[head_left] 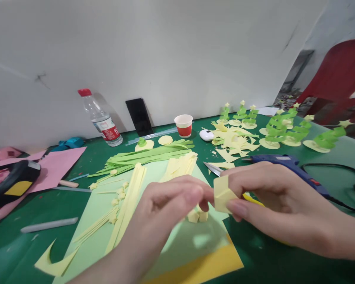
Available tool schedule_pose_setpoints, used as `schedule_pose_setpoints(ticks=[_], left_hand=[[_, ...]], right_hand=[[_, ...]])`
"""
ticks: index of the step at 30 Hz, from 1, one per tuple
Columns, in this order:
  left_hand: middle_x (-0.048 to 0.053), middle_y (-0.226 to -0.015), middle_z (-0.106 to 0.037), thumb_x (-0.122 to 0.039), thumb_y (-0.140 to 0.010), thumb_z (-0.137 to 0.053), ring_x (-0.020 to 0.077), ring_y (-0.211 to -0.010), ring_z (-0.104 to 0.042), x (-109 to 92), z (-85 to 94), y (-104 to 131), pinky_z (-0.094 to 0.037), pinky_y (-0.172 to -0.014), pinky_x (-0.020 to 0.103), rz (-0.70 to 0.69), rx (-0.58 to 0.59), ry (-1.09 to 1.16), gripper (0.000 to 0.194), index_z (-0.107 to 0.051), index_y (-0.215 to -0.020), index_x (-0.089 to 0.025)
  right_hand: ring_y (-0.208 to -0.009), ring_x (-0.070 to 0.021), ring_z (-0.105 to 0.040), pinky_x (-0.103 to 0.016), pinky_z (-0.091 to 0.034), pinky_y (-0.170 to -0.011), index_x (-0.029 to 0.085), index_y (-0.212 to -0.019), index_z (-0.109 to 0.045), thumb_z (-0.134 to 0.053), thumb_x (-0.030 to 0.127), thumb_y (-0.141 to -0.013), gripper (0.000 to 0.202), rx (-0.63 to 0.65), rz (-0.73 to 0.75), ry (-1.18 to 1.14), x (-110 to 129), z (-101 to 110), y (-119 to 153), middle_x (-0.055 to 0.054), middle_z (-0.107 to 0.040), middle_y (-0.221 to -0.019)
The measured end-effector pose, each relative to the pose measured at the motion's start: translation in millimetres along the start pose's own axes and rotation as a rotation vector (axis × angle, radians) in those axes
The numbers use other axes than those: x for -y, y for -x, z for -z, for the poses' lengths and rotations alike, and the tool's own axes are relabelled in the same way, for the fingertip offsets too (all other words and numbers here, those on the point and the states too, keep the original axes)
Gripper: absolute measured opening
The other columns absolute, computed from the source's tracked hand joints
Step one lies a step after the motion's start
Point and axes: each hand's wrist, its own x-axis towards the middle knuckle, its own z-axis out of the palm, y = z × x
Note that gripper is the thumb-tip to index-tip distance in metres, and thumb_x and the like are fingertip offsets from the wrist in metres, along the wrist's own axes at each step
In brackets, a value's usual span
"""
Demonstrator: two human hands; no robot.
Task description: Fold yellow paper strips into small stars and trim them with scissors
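- Left edge of the worktop (6, 252): flat pink paper (60, 165), smooth and matte, beside a black tool with a yellow panel (19, 188).
- Back edge, left part: clear plastic bottle (108, 128), red cap, standing upright.
- Front edge, left of centre: pale green sheet (192, 252) bearing thin, straight yellow strips (130, 197) and small puffed stars (113, 218).
- Your left hand (162, 209): fingers bent, tips beside the folded paper; whether they grip it, you cannot tell from this view.
- Back edge, centre: paper cup (184, 128), red and white, round-rimmed.
- Folded paper (221, 193): pale yellow, flat-faced, crisply creased, raised above the pale green sheet's right edge.
- Your right hand (292, 209): thumb and fingers pinch the folded paper; pointed metal scissors (212, 169) show behind.
- Right of centre: blue hard-plastic glue gun (278, 159).
- Back right corner: springy green paper coils (275, 130), star-topped, on round yellow bases.
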Motion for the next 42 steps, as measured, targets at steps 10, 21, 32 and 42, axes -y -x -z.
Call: schedule_pose_setpoints(ticks=[10,21,32,42], left_hand=[[-0.002,-0.053,-0.064,-0.015,-0.061,-0.075,0.0112,-0.053,-0.052,0,-1.6,-6,-0.045,-0.054,0.021,0.34,0.037,0.157,0.016,-0.072,-0.048,-0.023],[-0.003,-0.057,-0.067,-0.01,-0.062,-0.073,0.0102,-0.056,-0.058,0,-1.2,-3,-0.047,-0.054,0.018,0.287,-0.034,0.081,0.015,-0.07,-0.052,-0.021],[-0.003,-0.061,-0.058,-0.02,-0.076,-0.063,0.0107,-0.057,-0.053,-2,-3.2,1,-0.044,-0.052,0.019,0.075,-0.013,-0.159,0.017,-0.06,-0.06,-0.02],[-0.004,-0.055,-0.044,-0.015,-0.089,-0.043,0.0111,-0.051,-0.045,-5,-0.2,6,-0.037,-0.049,0.022,-0.309,0.094,-0.58,0.032,-0.041,-0.058,-0.021]], right_hand=[[-0.05,-0.0079,-0.021,-0.021,-0.019,-0.043,0.019,-0.052,-0.031,-0.051,0.01,-0.069,0.028,0.227,-0.213,-0.168,-5,5,0,0.006,-0.023,-0.052],[-0.05,-0.0085,-0.033,-0.02,-0.027,-0.044,0.02,-0.057,-0.038,-0.046,0.02,-0.083,0.027,0.113,-0.054,-0.088,-6,6,-6,0.005,-0.035,-0.054],[-0.051,-0.0079,-0.039,-0.019,-0.033,-0.045,0.02,-0.06,-0.039,-0.046,0.014,-0.086,0.027,0.002,0.112,0.085,-3,1,1,0.005,-0.041,-0.056],[-0.052,-0.0076,-0.042,-0.017,-0.039,-0.046,0.021,-0.071,-0.052,-0.065,0.019,-0.079,0.016,-0.061,0.1,-0.033,-5,-7,3,0.005,-0.047,-0.062]])
